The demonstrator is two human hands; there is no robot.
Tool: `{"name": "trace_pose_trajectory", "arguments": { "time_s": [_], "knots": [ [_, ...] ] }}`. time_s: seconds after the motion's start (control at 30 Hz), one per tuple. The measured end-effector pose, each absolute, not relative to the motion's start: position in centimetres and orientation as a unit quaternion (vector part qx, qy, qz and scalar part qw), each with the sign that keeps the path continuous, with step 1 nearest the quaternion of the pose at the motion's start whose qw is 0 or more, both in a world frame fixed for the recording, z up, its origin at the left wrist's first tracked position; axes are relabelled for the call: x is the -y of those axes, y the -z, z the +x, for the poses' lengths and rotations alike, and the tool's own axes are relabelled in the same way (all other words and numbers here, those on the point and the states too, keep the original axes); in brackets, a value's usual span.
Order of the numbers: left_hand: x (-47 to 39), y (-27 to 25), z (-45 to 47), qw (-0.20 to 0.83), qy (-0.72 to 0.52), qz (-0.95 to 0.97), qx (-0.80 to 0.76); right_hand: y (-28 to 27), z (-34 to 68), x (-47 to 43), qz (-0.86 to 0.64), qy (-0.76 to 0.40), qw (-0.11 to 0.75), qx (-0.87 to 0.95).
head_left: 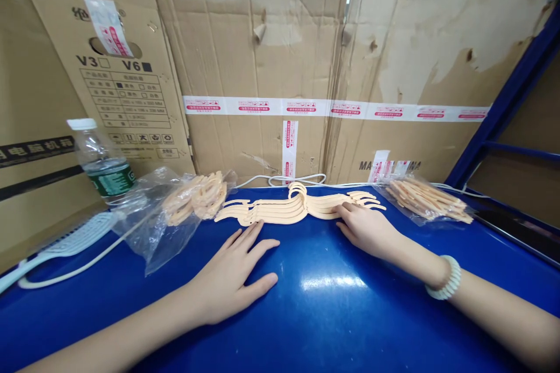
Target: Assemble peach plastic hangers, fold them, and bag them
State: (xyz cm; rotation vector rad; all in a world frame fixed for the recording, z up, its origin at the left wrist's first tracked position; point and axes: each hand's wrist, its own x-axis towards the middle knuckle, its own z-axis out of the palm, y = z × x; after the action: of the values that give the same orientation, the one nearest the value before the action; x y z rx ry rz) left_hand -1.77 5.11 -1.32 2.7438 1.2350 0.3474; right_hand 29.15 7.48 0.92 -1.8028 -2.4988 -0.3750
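A fanned stack of several peach-coloured clothes hangers (280,211) lies flat on the blue table, with the hooks bunched at the middle pointing away from me. My left hand (234,277) rests on the table with its fingers spread. Its longest fingertips touch the near edge of the stack on the left side. At the stack's right arms, my right hand (367,228) lies with bent fingertips on the hangers and its thumb by their near edge. A pale beaded band circles that wrist. Neither hand lifts a hanger.
Plastic bags of hangers lie at the left (196,198) and right (429,199). A water bottle (107,172) and a pale blue hairbrush (81,236) stand and lie far left. A white cable (262,178) runs along the back, before taped cardboard (262,70). A dark flat object (520,236) lies right.
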Motion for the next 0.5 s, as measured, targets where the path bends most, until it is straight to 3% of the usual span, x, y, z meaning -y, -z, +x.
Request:
{"name": "trace_pose_trajectory", "arguments": {
  "time_s": [0.5],
  "knots": [
    [-6.0,0.5,-2.2,0.067,-0.087,0.91,-0.399,-0.9,28.1,-6.3,-0.558,0.132,-0.019,0.819]
  ]
}}
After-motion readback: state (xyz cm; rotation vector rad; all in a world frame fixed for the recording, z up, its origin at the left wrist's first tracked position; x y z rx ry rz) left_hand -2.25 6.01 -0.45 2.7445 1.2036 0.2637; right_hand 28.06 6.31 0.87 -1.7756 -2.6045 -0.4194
